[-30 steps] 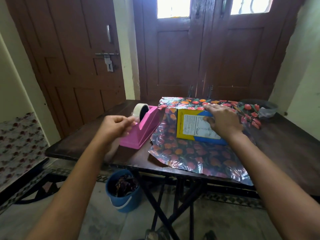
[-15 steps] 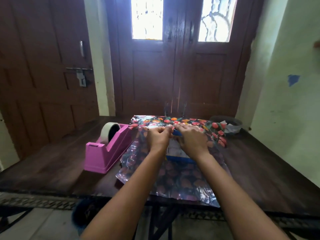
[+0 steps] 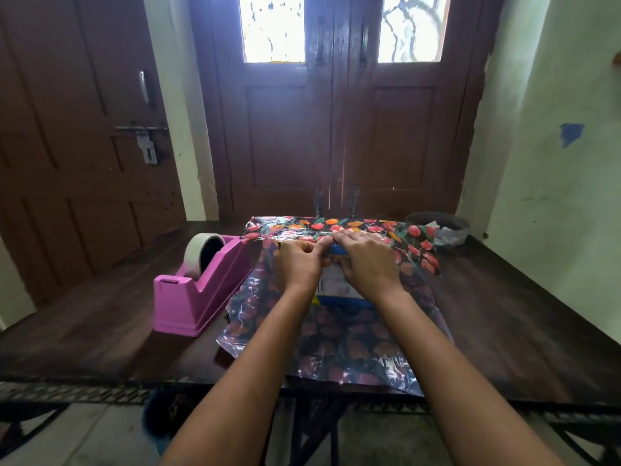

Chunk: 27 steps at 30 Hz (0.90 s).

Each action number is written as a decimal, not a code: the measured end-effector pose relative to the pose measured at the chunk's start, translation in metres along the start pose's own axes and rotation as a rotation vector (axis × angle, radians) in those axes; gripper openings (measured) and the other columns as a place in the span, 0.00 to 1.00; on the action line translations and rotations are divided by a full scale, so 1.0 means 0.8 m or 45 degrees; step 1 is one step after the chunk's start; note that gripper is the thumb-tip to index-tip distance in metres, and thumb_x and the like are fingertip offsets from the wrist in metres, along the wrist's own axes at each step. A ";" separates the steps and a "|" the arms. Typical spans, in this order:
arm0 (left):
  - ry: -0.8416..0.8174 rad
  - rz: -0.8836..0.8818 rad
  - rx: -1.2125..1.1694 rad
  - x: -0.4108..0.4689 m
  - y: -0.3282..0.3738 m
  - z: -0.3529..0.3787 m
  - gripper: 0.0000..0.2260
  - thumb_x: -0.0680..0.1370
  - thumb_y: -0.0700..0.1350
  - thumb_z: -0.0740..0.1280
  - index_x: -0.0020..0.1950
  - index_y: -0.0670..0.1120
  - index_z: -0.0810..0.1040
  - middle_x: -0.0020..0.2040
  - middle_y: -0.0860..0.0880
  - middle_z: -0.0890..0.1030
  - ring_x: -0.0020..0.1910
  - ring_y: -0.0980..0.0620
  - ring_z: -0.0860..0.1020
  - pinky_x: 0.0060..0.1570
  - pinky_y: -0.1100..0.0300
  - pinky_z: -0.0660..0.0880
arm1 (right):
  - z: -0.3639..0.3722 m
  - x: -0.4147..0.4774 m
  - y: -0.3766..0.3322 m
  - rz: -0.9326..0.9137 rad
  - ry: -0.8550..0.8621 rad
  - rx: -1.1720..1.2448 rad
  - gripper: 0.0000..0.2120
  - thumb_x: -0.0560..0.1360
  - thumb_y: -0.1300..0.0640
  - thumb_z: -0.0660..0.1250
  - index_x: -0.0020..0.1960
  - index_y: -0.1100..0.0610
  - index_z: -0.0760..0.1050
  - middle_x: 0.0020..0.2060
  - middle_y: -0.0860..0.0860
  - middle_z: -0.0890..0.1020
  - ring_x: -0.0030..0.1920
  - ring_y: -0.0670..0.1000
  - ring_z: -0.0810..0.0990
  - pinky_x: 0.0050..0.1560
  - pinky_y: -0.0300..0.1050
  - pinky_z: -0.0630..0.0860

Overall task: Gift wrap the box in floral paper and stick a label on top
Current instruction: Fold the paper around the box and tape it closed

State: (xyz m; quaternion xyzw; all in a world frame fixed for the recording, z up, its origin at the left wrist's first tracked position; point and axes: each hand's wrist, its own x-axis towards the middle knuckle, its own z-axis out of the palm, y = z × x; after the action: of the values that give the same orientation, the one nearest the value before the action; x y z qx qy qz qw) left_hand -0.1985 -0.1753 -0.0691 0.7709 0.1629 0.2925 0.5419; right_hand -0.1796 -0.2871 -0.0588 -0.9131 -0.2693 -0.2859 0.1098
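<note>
Okay, left hand [image 3: 297,262] and right hand [image 3: 368,264] meet on top of the blue and yellow cardboard box [image 3: 331,284], which lies mid-tabletop on the glossy dark floral paper [image 3: 336,351] with red and orange blooms. The paper's far flap is folded toward the person over the box's far edge. Its free edge runs left to right, right under both grips.

Left grip: fingers curled, thumb and forefinger pinched at that edge, on the floral paper as far as I can tell; can't make out any tape strip between them. Right grip: fingers nearly straight, flat on the flap, pressing it onto the box, holding nothing. The near half of the paper lies flat, on the person's side of the hands.

Judgement: next move is fixing that seam, so it works along the left-right edge. The left hand is nearer the pink plastic tape dispenser [image 3: 198,297], which sits just beside the paper's left edge on the dark wooden tabletop [image 3: 504,314].

Versus 1.0 s ago: left hand was at the dispenser's tape roll [image 3: 201,253] and the right hand was alone on the bare box top; now both are at the flap. Versus 0.5 s ago: hands in much the same spot
</note>
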 end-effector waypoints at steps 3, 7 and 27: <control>0.053 0.014 0.092 -0.003 -0.001 -0.001 0.20 0.70 0.63 0.68 0.29 0.48 0.79 0.30 0.50 0.82 0.32 0.50 0.80 0.30 0.60 0.71 | 0.000 0.000 0.000 0.000 0.004 0.014 0.21 0.78 0.57 0.62 0.70 0.54 0.67 0.68 0.51 0.72 0.67 0.51 0.70 0.66 0.44 0.66; 0.001 -0.097 0.207 -0.006 -0.023 -0.010 0.26 0.66 0.69 0.65 0.30 0.45 0.78 0.32 0.47 0.82 0.34 0.48 0.81 0.36 0.59 0.74 | 0.000 -0.002 0.002 -0.007 -0.008 0.009 0.22 0.78 0.55 0.62 0.71 0.53 0.66 0.69 0.49 0.71 0.69 0.50 0.69 0.67 0.43 0.64; -0.287 1.116 0.759 0.033 -0.001 -0.053 0.11 0.72 0.50 0.67 0.51 0.49 0.84 0.49 0.47 0.82 0.50 0.45 0.77 0.49 0.48 0.75 | 0.001 -0.003 0.002 -0.014 0.023 0.044 0.21 0.78 0.55 0.62 0.71 0.54 0.67 0.68 0.50 0.72 0.68 0.50 0.70 0.67 0.44 0.65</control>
State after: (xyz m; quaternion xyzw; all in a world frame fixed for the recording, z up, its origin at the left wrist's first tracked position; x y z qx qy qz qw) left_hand -0.2046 -0.1290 -0.0525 0.9136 -0.1571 0.3475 0.1410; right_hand -0.1801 -0.2888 -0.0610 -0.9069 -0.2782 -0.2899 0.1265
